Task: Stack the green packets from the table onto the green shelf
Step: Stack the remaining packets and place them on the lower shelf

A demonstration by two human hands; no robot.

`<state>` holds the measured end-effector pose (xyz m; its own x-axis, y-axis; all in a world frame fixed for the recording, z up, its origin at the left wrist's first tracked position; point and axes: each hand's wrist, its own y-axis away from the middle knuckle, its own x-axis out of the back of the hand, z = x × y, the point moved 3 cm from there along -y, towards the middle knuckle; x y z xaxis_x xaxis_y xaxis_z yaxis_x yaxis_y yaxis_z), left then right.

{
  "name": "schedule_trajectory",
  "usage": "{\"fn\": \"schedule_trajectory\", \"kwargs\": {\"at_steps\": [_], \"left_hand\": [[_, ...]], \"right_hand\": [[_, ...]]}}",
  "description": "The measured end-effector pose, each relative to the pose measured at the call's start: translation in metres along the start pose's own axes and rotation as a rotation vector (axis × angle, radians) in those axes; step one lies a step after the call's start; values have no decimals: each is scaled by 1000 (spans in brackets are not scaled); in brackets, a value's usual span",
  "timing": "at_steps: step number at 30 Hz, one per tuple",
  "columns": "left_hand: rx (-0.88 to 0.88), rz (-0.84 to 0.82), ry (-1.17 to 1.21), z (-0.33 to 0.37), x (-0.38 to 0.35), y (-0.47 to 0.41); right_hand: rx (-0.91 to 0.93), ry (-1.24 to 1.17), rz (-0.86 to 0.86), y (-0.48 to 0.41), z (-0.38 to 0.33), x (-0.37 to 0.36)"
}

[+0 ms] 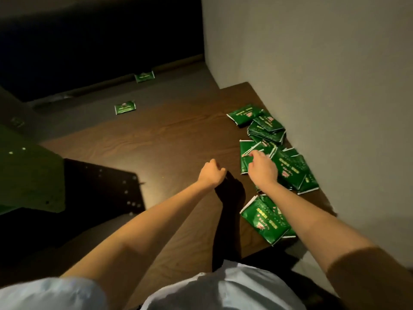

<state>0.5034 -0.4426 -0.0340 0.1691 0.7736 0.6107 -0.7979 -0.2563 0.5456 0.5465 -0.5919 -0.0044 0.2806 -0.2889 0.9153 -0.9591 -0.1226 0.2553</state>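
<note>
Head view: green packets (290, 168) lie scattered on the wooden surface (167, 135) along the wall (312, 74). The right hand (262, 170) reaches over them, its fingers (253, 155) bent onto one packet's edge; whether they pinch it is unclear. The left hand (211, 172) hovers beside it, curled and holding nothing. The green shelf (29, 175) stands at left.

left hand (211, 173) fisted, arm extended | right hand (263, 168) palm-down, arm extended
</note>
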Motion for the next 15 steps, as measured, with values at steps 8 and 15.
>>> {"fn": "schedule_trajectory", "kwargs": {"at_steps": [8, 15], "left_hand": [[155, -123, 219, 61, -67, -29], [168, -37, 521, 75, -101, -40]], "right_hand": [[-591, -173, -212, -31, 100, 7], [-612, -184, -287, -44, 100, 0]]}}
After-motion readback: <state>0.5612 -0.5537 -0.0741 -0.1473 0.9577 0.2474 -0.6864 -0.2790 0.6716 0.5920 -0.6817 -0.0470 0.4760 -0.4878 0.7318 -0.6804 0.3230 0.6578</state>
